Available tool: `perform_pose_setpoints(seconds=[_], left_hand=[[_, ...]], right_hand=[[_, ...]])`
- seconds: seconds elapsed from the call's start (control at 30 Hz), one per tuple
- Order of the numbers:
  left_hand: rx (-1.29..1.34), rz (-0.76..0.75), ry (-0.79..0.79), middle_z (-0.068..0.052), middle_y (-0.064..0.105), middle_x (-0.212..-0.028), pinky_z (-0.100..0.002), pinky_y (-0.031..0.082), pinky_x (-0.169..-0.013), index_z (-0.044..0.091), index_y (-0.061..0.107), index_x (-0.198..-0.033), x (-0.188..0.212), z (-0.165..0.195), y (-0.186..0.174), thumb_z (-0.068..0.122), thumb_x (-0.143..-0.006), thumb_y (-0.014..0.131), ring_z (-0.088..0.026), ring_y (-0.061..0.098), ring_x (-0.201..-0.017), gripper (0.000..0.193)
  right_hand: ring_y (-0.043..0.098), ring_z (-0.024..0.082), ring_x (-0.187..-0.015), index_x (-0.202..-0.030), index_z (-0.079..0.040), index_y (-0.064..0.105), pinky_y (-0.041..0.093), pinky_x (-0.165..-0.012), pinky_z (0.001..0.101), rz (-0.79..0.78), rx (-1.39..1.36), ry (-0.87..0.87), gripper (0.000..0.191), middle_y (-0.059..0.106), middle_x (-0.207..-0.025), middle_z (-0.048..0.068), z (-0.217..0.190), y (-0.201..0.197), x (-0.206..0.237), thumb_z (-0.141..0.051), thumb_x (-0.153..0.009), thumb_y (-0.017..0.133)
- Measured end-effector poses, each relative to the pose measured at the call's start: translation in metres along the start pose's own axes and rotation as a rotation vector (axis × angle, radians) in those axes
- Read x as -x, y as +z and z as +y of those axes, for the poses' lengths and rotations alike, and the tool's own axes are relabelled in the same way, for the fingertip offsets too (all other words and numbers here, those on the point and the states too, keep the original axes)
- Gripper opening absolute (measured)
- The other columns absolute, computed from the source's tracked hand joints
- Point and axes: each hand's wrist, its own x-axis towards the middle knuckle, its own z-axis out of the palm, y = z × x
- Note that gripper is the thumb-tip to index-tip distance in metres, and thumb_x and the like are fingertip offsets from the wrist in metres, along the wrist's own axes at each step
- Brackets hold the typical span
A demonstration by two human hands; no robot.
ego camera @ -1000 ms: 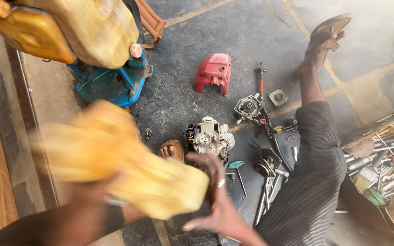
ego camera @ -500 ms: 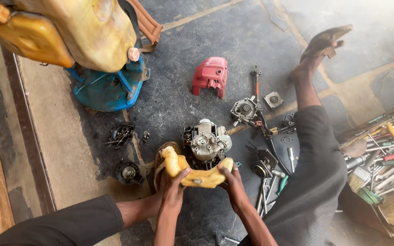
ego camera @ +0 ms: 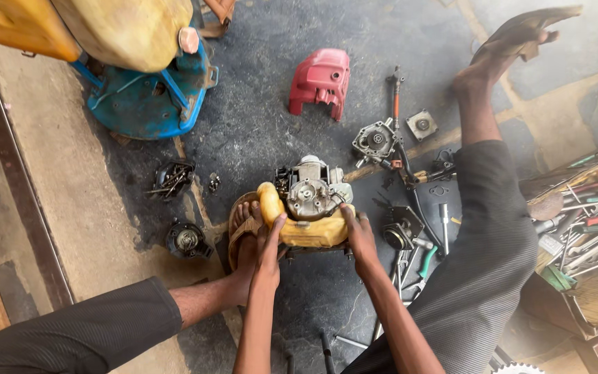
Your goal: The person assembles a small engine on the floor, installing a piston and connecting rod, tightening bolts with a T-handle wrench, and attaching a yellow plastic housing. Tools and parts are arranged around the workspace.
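A small grey engine [ego camera: 311, 190] sits on the dark floor in front of me. A yellow plastic tank [ego camera: 304, 231] rests against its near side. My left hand [ego camera: 268, 239] presses on the tank's left end, next to its rounded handle. My right hand [ego camera: 358, 230] grips the tank's right end, touching the engine. My left foot in a brown sandal [ego camera: 242, 230] lies just left of the tank. My right leg [ego camera: 493, 215] stretches out to the right.
A red engine cover [ego camera: 321, 80] lies beyond the engine. Loose engine parts [ego camera: 381, 140] and tools [ego camera: 417, 257] are scattered to the right. An open toolbox [ego camera: 586, 228] stands at far right. A blue base [ego camera: 148, 97] under yellow jerrycans [ego camera: 122, 26] sits upper left, small black parts [ego camera: 184, 239] below.
The yellow tank went from held up close to the camera down onto the engine's near side. Both hands followed it and now press on its ends.
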Motion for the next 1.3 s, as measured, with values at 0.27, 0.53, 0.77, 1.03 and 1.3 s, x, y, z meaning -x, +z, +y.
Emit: perform_pose_setpoints(seconds=[0.27,0.53,0.77,1.03,1.3], left_hand=[[-0.042,-0.063,-0.004,-0.006,0.052,-0.150,-0.038,0.048,-0.100,0.013,0.040,-0.154,0.010,0.025,0.009,0.059,-0.079,0.073,-0.021,0.051,-0.135,0.094],[-0.103,-0.068,-0.008,-0.009,0.061,-0.139,-0.038,0.053,-0.095,0.007,0.051,-0.145,0.009,0.020,0.008,0.060,-0.073,0.077,-0.023,0.059,-0.127,0.093],[-0.111,-0.070,0.088,-0.017,0.065,-0.137,-0.042,0.054,-0.092,0.002,0.054,-0.144,0.006,0.019,0.002,0.066,-0.069,0.075,-0.028,0.063,-0.124,0.101],[-0.011,-0.101,0.042,-0.016,0.052,-0.149,-0.051,0.047,-0.105,0.006,0.028,-0.157,0.001,0.016,0.003,0.067,-0.064,0.078,-0.029,0.051,-0.136,0.122],[-0.019,-0.067,0.040,-0.028,0.042,-0.153,-0.055,0.040,-0.112,-0.007,0.013,-0.158,-0.004,-0.005,0.007,0.078,-0.058,0.074,-0.038,0.044,-0.141,0.145]], right_hand=[[0.060,0.032,-0.121,-0.149,0.008,0.047,0.045,-0.102,0.0371,0.085,0.177,-0.153,0.096,0.061,-0.133,0.029,0.007,-0.007,-0.003,-0.066,-0.090,0.062],[0.066,0.036,-0.109,-0.149,0.004,0.040,0.052,-0.094,0.0432,-0.259,0.003,-0.160,0.082,0.059,-0.131,0.027,0.009,-0.028,-0.012,-0.059,-0.095,0.042],[0.068,0.033,-0.101,-0.146,-0.001,0.039,0.056,-0.087,0.0402,-0.277,0.002,-0.161,0.071,0.059,-0.129,0.028,0.015,-0.027,-0.010,-0.054,-0.099,0.039],[0.067,0.037,-0.115,-0.150,-0.004,0.035,0.056,-0.095,0.0440,-0.352,-0.017,-0.272,0.076,0.056,-0.137,0.028,0.015,-0.028,-0.015,-0.060,-0.099,0.038],[0.060,0.039,-0.129,-0.159,-0.013,0.033,0.053,-0.100,0.0493,-0.261,0.228,-0.402,0.075,0.048,-0.154,0.025,0.002,-0.027,0.022,-0.052,-0.097,0.046]])
